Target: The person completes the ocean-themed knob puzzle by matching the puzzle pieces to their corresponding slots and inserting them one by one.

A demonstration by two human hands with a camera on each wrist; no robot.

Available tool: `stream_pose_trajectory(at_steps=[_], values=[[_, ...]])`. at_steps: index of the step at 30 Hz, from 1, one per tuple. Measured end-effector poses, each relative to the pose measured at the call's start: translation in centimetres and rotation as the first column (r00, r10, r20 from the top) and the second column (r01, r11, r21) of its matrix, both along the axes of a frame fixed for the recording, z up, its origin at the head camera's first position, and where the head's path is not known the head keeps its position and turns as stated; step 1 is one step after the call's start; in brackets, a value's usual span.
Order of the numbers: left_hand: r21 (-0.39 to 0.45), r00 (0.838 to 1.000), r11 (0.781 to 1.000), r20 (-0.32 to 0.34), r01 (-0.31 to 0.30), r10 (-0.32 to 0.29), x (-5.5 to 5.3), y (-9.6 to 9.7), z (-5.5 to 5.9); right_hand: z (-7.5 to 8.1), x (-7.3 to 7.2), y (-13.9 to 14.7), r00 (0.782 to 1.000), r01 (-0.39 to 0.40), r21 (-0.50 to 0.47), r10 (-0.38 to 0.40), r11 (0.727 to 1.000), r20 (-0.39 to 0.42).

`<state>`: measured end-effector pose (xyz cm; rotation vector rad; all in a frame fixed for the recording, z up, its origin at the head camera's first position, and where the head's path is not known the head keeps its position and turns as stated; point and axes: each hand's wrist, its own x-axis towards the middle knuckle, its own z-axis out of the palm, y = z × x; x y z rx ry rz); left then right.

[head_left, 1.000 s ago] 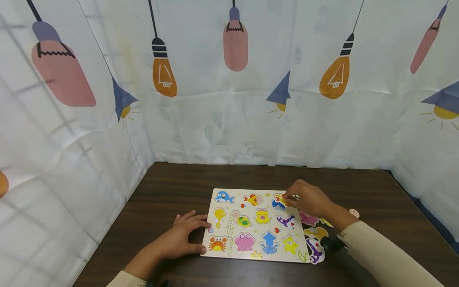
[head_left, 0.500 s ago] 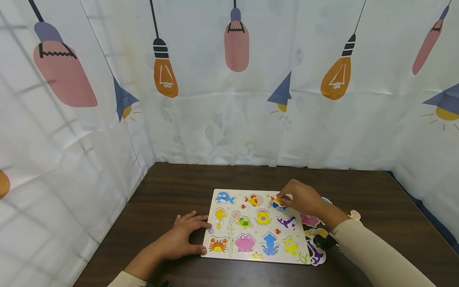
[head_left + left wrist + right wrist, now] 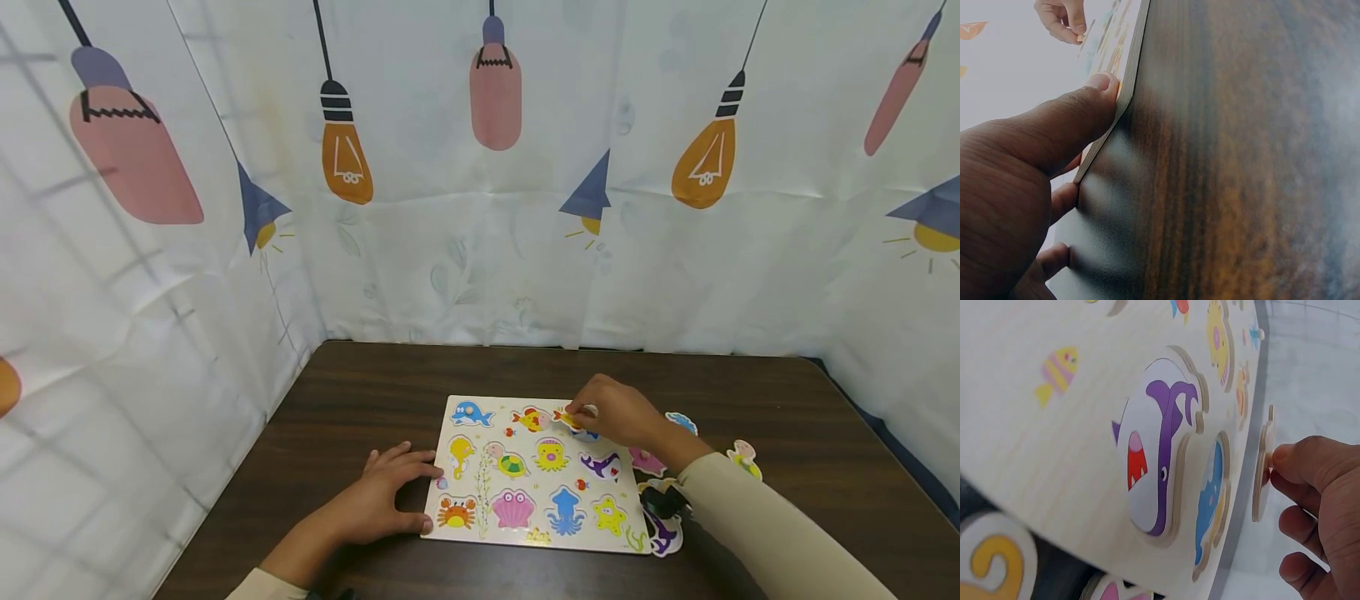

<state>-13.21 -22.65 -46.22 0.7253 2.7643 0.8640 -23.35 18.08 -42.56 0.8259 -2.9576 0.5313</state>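
A wooden peg puzzle board (image 3: pixel 592 540) with sea-animal pictures lies on the dark table. At its upper right, my right hand (image 3: pixel 618 412) pinches a fish puzzle piece (image 3: pixel 564 417) by its knob. In the right wrist view this puzzle piece (image 3: pixel 1263 481) is edge-on and apart from the board, near a blue sea-animal shape (image 3: pixel 1210 500). My left hand (image 3: pixel 378 496) rests at the board's left edge. In the left wrist view the thumb (image 3: pixel 1079 112) presses on the board's edge, with other fingertips touching the table. The right fingers partly hide the fish.
Loose pieces lie right of the board: a blue one (image 3: pixel 681 422), a pink one (image 3: pixel 647 461) and a purple whale (image 3: pixel 665 537). Farther right is a white, pink and green piece (image 3: pixel 745 458). A printed curtain (image 3: pixel 450 250) hangs behind the table (image 3: pixel 390 375).
My right hand has moved left over the board's top right area, carrying the fish piece. Loose pieces behind that wrist have come into sight. The left hand stays at the edge.
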Motion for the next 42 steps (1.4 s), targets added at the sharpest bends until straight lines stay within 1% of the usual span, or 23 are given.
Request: stream_pose_trajectory(at_steps=[3,8,18,26,32,38,42], values=[[0.0,1.0,1.0,0.002,-0.001,0.001,0.0,0.0,0.0,0.0,-0.1,-0.3,1.0,0.005,-0.005,-0.005,1.0,0.017],[0.002,1.0,1.0,0.002,-0.003,0.003,0.0,0.1,0.1,-0.2,-0.4,-0.8,1.0,0.001,-0.01,-0.001,1.0,0.023],[0.005,1.0,1.0,-0.005,-0.001,0.001,0.0,0.0,0.1,-0.4,-0.8,-1.7,1.0,-0.004,-0.01,0.004,1.0,0.011],[0.002,1.0,1.0,-0.003,0.001,-0.001,0.1,0.0,0.2,-0.6,-1.1,-2.7,1.0,0.001,-0.004,-0.001,1.0,0.021],[0.002,1.0,1.0,-0.004,0.001,-0.001,0.1,0.1,0.2,-0.9,-1.2,-3.2,1.0,-0.015,-0.009,0.015,1.0,0.011],[0.008,1.0,1.0,-0.007,0.001,0.0,0.1,0.1,0.2,-1.0,-1.4,-3.8,0.999,-0.016,-0.031,0.017,0.999,0.028],[0.013,1.0,1.0,-0.009,0.003,-0.003,0.2,0.1,0.2,-1.2,-1.5,-4.2,0.998,-0.003,-0.033,0.005,0.999,0.062]])
